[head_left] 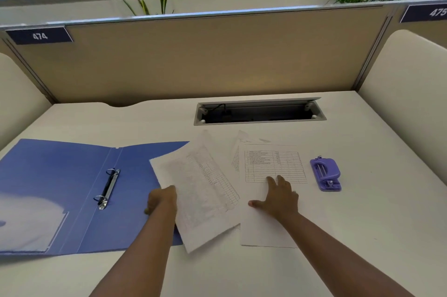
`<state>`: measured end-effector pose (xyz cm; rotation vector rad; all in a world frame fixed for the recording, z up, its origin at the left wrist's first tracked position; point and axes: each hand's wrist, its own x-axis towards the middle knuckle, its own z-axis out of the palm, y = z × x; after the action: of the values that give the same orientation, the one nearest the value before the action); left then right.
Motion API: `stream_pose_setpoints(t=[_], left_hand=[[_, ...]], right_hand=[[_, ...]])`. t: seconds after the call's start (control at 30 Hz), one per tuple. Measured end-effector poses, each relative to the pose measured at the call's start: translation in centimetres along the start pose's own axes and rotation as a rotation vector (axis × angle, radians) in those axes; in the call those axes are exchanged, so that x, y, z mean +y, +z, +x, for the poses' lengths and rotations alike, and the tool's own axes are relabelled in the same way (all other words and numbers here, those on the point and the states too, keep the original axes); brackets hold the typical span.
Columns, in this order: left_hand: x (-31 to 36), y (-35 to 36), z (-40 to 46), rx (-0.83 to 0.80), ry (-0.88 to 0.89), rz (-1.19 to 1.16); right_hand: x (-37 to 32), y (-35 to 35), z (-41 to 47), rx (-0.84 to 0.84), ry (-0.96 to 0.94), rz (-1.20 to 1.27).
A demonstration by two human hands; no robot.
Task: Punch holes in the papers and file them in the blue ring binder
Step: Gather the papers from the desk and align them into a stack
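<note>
An office: numbered partition label (40,36) on the cubicle divider (205,60); desk (362,212) with cable tray (260,113).

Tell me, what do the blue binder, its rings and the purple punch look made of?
The blue binder looks like thin matte plastic sheet, creased at the spine. Its rings are shiny, silvery metal. The purple punch seems moulded plastic with glinting metal parts; not certain.

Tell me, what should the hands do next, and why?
Probably the left hand should carry its sheet over to the purple hole punch. The blue binder lies open with bare rings, so nothing looks punched or filed yet.
</note>
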<state>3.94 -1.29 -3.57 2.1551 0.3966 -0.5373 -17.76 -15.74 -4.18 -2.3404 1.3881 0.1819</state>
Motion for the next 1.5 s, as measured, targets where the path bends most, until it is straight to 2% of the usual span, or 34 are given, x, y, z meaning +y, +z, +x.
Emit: stream_pose_setpoints(t=[0.13, 0.33, 0.43, 0.53, 0.6, 0.7, 0.77, 1.1, 1.27, 1.5], left_hand=[[0.2, -0.1, -0.4, -0.098, 0.158, -0.172], [2.6, -0.9, -1.9, -0.015, 0.445, -0.147], [4.5, -1.8, -3.0, 0.028, 0.627, -0.126], [6.0, -2.4, -3.5, 0.065, 0.752, -0.099], [6.6, -2.6, -3.8, 0.063, 0.782, -0.111], [7.1, -2.8, -4.1, 0.043, 0.777, -0.179], [7.2, -3.1, -4.2, 0.028, 0.763, -0.242], [7.0, -4.4, -3.1, -0.099, 0.648, -0.391], [6.5, -4.3, -3.1, -0.212, 0.581, -0.451], [5.6, -3.9, -3.9, -0.442, 0.514, -0.519]], right_hand=[[0.1, 0.0, 0.0, 0.001, -0.002, -0.007], [0.7, 0.4, 0.0, 0.016, -0.009, 0.063], [1.3, 0.7, -0.1, 0.173, -0.009, 0.239], [2.2, 0.2, -0.8, 0.37, 0.144, 0.164], [3.0, -0.4, -1.2, 0.345, 0.315, 0.089], [3.7, -1.0, -1.4, 0.225, 0.512, 0.116], [4.1, -1.2, -1.5, 0.173, 0.576, 0.131], [5.0, -2.8, -0.9, 0.063, 0.699, 0.183], [4.4, -2.7, -1.2, 0.14, 0.669, 0.279], [3.4, -4.1, -1.6, 0.485, 0.433, 0.572]])
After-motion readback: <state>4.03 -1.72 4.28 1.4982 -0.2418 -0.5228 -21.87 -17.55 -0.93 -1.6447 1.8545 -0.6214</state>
